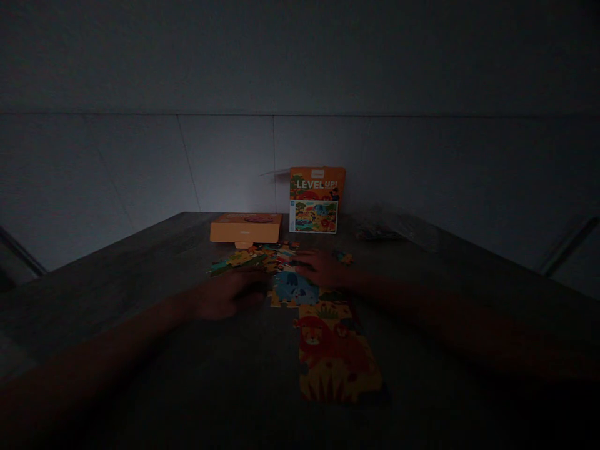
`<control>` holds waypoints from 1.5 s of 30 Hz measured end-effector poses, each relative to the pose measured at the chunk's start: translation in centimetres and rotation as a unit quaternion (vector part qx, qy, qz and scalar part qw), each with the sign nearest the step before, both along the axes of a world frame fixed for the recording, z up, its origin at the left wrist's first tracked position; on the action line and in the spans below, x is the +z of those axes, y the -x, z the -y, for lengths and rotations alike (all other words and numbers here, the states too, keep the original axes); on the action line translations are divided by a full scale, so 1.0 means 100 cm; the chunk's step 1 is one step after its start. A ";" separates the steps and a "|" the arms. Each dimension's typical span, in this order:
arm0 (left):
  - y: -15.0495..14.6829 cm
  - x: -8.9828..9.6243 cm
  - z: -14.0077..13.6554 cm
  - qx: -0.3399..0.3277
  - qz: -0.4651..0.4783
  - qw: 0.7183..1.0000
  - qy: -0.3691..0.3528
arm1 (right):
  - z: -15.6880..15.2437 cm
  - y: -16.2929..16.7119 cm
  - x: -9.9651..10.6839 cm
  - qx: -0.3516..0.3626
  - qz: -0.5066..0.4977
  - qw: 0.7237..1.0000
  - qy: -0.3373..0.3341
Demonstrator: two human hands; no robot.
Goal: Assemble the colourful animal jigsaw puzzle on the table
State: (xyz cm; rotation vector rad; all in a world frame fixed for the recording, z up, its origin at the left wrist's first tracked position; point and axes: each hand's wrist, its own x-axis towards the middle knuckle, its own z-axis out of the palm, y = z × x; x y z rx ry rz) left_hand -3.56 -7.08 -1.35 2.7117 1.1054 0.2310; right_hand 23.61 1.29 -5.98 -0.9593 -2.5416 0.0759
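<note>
In dim light, a partly joined jigsaw puzzle [335,350] lies on the table, showing red lions in its near part and blue elephants [295,289] in its far part. My left hand [229,294] is just left of the elephant section, its fingers pointing right; they are too dark to make out a grip. Beyond the elephants, my right hand [323,267] reaches in from the right with fingers stretched apart over the table, by the edge of a heap of loose puzzle pieces [253,256]. No held piece shows in it.
An open orange box [244,232] sits behind the heap. To its right stand an orange "LEVEL UP!" box [317,181] and a picture card [313,217]. Clear plastic packaging [398,230] lies at the back right. A few loose pieces [344,257] rest beyond my right hand.
</note>
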 end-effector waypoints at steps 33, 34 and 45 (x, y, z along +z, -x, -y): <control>-0.002 -0.017 -0.014 0.015 -0.035 0.997 -0.066 | 0.040 0.013 0.017 -0.208 0.073 0.970 -0.105; -0.001 -0.017 -0.015 0.020 -0.040 0.997 -0.065 | 0.039 0.012 0.016 -0.238 0.079 0.962 -0.110; 0.008 -0.013 -0.018 0.077 -0.056 0.993 -0.065 | 0.048 0.012 0.022 -0.063 0.064 0.986 -0.138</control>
